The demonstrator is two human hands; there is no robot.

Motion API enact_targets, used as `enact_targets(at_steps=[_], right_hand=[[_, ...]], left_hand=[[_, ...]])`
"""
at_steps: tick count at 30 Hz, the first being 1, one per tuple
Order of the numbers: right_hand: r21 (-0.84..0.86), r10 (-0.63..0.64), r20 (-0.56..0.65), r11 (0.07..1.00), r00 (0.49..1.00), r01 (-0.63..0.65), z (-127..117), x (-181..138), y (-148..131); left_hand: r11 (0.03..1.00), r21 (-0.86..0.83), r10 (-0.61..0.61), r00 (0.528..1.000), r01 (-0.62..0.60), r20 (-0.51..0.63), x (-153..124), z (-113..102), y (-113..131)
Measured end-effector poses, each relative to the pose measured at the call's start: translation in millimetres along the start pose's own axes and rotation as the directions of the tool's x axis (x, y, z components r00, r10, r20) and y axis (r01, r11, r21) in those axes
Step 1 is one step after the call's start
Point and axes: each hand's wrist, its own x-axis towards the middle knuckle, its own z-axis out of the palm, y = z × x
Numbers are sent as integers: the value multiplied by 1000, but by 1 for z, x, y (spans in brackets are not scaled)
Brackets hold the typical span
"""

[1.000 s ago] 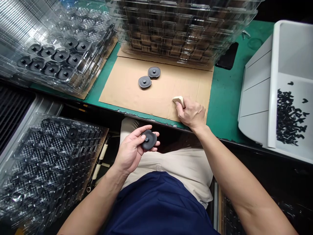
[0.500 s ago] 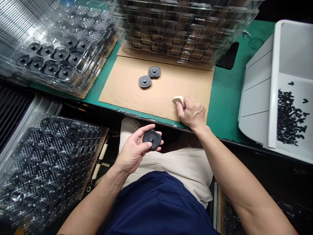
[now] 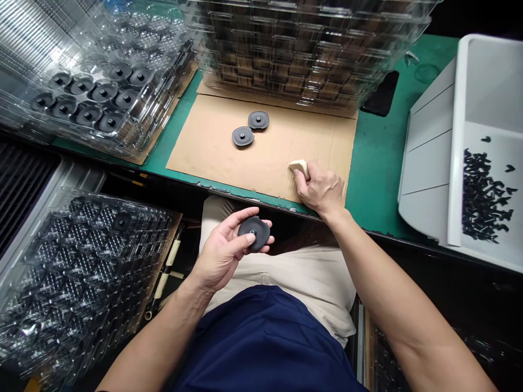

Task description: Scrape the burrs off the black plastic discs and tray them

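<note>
My left hand (image 3: 224, 249) holds a round black disc (image 3: 255, 232) with a small centre hub above my lap, thumb and fingers curled round its edge. My right hand (image 3: 320, 189) rests on the near edge of a cardboard sheet (image 3: 286, 147), its fingers closed on a small beige block (image 3: 298, 165). Two more black discs (image 3: 242, 136) (image 3: 258, 120) lie side by side on the cardboard, farther back and to the left of my right hand.
Clear plastic trays with several black discs (image 3: 92, 100) sit at the back left. A tall stack of clear trays (image 3: 302, 49) stands behind the cardboard. More clear trays (image 3: 73, 267) lie low on my left. A white bin (image 3: 486, 185) on the right holds small black parts.
My left hand has shifted the disc slightly to the right and turned it in its fingers. My right hand and the two discs on the cardboard have stayed put.
</note>
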Motion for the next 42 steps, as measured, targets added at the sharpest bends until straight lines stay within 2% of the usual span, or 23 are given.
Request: enact_targets(at_steps=[4,9,22,30,34,42], right_hand=[[-6,12,29,1000,1000,-12,-2,0,-1],[-12,5,10,1000,1000,-5,-1,0,0],[-16,11,26,1000,1000,-10,-2,0,-1],[15,-3,-13,1000,1000,3,-1,-1,0],[21,3,-1,1000,1000,-3,-1,-1,0],[24,-5,-23,1000,1000,6,0,-1,0]], left_hand=[[1000,-1,-25,1000,25,17,-1,0,-1],[1000,-7,-18,999,18,36,-1,-1,0],[999,-35,4,1000,-3,16,-5,-1,3],[997,-73,20,1000,-21,-16,-5,1,5],[999,-48,-1,999,-1,-46,-5,2,5],[997,47,61,997,-59,-50,-11,7,5]])
